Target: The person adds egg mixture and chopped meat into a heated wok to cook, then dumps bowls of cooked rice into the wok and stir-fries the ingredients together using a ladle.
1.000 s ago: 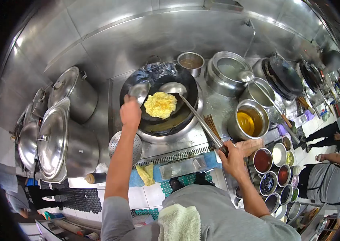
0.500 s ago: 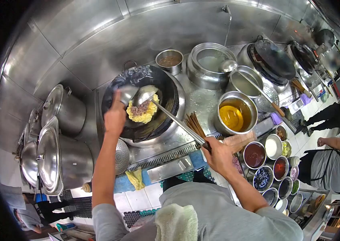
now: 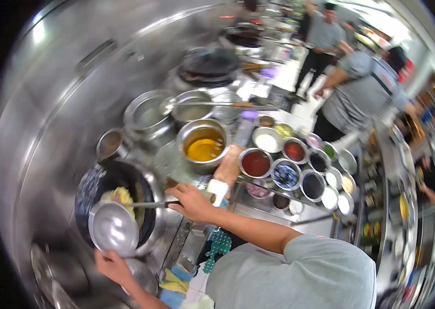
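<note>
My left hand (image 3: 112, 267) grips the rim of a shiny metal bowl (image 3: 115, 229), which is tilted over the near side of a black wok (image 3: 148, 190). My right hand (image 3: 191, 202) is closed round the handle of a ladle (image 3: 148, 205). The ladle reaches left over the wok, its head hidden behind the bowl. Yellow scrambled egg (image 3: 122, 196) lies in the wok, partly covered by the bowl. The meat seen earlier on the egg cannot be made out now.
A pot of amber oil (image 3: 203, 126) stands beyond my right hand. Several seasoning bowls (image 3: 256, 162) are at the right. Steel pots (image 3: 148, 110) stand past the wok. A perforated strainer (image 3: 143, 275) lies by my left hand. Another person (image 3: 356, 92) stands at upper right.
The view has swung right. My left hand has moved from above the wok to its near edge, where the bowl now covers part of it. My right hand still holds the ladle.
</note>
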Tool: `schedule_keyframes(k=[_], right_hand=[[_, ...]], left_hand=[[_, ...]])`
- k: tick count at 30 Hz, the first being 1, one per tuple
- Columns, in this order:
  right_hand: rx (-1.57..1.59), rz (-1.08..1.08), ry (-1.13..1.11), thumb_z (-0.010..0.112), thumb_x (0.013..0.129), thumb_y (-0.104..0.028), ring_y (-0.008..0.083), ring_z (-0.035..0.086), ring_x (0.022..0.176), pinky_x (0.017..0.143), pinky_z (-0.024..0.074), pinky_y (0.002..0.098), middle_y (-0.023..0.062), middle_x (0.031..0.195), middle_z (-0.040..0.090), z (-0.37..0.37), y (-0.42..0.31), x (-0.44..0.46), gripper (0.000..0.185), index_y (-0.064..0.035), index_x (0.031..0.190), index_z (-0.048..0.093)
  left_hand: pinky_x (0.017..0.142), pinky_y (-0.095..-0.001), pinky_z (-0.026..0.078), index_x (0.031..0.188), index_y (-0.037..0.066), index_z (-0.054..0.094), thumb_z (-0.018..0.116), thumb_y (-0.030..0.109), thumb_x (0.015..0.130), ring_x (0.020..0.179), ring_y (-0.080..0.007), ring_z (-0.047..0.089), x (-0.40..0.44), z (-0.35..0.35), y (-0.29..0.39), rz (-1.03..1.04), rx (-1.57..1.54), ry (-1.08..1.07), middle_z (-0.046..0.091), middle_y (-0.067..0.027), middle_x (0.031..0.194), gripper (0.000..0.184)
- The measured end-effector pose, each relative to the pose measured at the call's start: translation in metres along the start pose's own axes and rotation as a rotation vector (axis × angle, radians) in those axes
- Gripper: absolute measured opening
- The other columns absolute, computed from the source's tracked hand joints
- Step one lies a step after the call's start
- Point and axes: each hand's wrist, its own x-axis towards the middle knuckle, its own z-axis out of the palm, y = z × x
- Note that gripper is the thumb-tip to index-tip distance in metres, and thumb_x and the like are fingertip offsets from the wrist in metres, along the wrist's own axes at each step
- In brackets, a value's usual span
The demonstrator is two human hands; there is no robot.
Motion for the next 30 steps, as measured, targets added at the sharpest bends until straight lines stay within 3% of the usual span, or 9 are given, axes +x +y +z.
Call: schedule_keyframes(k=[1, 2, 3, 7, 18, 22, 23, 27, 30], right_hand=[[0.078, 0.099, -0.026, 0.068, 0.095, -0.026, 0.0386, 0.064, 0.097, 0.086, 0.0515, 0.0490, 0.0179, 0.102, 0.066, -0.020, -0.008, -0.006, 0.034, -0.0032, 0.119, 0.063], [0.165, 0.191, -0.054, 0.066, 0.096, -0.026, 0.0396, 0.065, 0.096, 0.084, 0.0518, 0.0498, 0.0183, 0.101, 0.067, -0.043, -0.014, -0.014, 0.031, -0.0032, 0.117, 0.064], [0.260, 0.277, -0.084, 0.065, 0.098, -0.026, 0.0405, 0.066, 0.094, 0.083, 0.0522, 0.0506, 0.0187, 0.100, 0.067, -0.064, -0.018, -0.027, 0.029, -0.0032, 0.116, 0.064], [-0.079, 0.299, -0.166, 0.062, 0.100, -0.026, 0.0402, 0.067, 0.094, 0.080, 0.0526, 0.0504, 0.0161, 0.098, 0.067, -0.130, -0.025, -0.105, 0.024, -0.0069, 0.114, 0.065], [-0.194, 0.852, 0.360, 0.072, 0.091, -0.021, 0.0354, 0.065, 0.079, 0.071, 0.0490, 0.0473, 0.0142, 0.084, 0.066, -0.270, -0.112, -0.386, 0.018, -0.0047, 0.095, 0.064], [-0.163, 0.969, 0.471, 0.067, 0.092, -0.019, 0.0322, 0.063, 0.071, 0.069, 0.0475, 0.0452, 0.0156, 0.076, 0.064, -0.301, -0.132, -0.467, 0.016, -0.0034, 0.093, 0.063], [-0.157, 0.986, 0.511, 0.066, 0.093, -0.019, 0.0307, 0.063, 0.071, 0.069, 0.0476, 0.0450, 0.0158, 0.077, 0.064, -0.313, -0.132, -0.492, 0.016, -0.0031, 0.093, 0.063], [-0.014, 1.075, 0.890, 0.063, 0.095, -0.013, 0.0145, 0.063, 0.066, 0.058, 0.0532, 0.0342, 0.0079, 0.074, 0.065, -0.364, -0.118, -0.632, 0.012, -0.0026, 0.089, 0.062], [-0.181, 1.219, 1.266, 0.060, 0.094, -0.007, 0.0120, 0.065, 0.062, 0.057, 0.0552, 0.0305, 0.0060, 0.072, 0.065, -0.408, -0.111, -0.772, 0.009, -0.0010, 0.088, 0.063]], left_hand=[[0.055, -0.0374, 0.039, 0.094, -0.007, 0.064, 0.056, 0.006, 0.084, 0.060, -0.0166, 0.046, -0.019, 0.011, 0.004, 0.098, -0.055, -0.094, 0.053, -0.0089, 0.069, 0.018], [0.064, -0.0371, 0.044, 0.090, -0.004, 0.061, 0.059, 0.006, 0.081, 0.069, -0.0195, 0.052, -0.043, 0.019, 0.023, -0.169, -0.148, -0.313, 0.058, -0.0115, 0.075, 0.014], [0.060, -0.0387, 0.040, 0.082, -0.003, 0.056, 0.061, 0.005, 0.080, 0.065, -0.0189, 0.048, -0.065, 0.033, 0.033, -0.104, -0.222, -0.453, 0.051, -0.0095, 0.069, 0.009], [0.047, -0.0345, 0.039, 0.071, 0.002, 0.041, 0.067, 0.004, 0.087, 0.052, -0.0141, 0.043, -0.144, 0.086, 0.069, 0.029, -0.382, -0.851, 0.043, -0.0038, 0.061, 0.030], [0.044, -0.0279, 0.046, 0.072, 0.001, 0.049, 0.063, 0.002, 0.093, 0.050, -0.0072, 0.053, -0.258, 0.104, 0.240, 0.325, -0.824, -1.547, 0.052, -0.0005, 0.059, 0.026], [0.045, -0.0265, 0.050, 0.084, 0.001, 0.051, 0.062, 0.007, 0.101, 0.053, -0.0100, 0.061, -0.337, 0.101, 0.275, 0.204, -0.949, -1.836, 0.055, -0.0016, 0.065, 0.021], [0.052, -0.0267, 0.054, 0.096, -0.001, 0.056, 0.058, 0.013, 0.105, 0.061, -0.0144, 0.068, -0.358, 0.100, 0.283, 0.167, -0.989, -1.912, 0.067, -0.0097, 0.085, 0.016], [0.065, -0.0301, 0.060, 0.107, 0.000, 0.059, 0.050, 0.023, 0.109, 0.078, -0.0239, 0.075, -0.436, 0.082, 0.335, 0.115, -0.928, -2.027, 0.062, -0.0232, 0.132, 0.025], [0.066, -0.0295, 0.059, 0.108, -0.001, 0.060, 0.051, 0.023, 0.108, 0.081, -0.0228, 0.074, -0.494, 0.090, 0.358, 0.183, -0.822, -2.111, 0.064, -0.0214, 0.129, 0.025]])
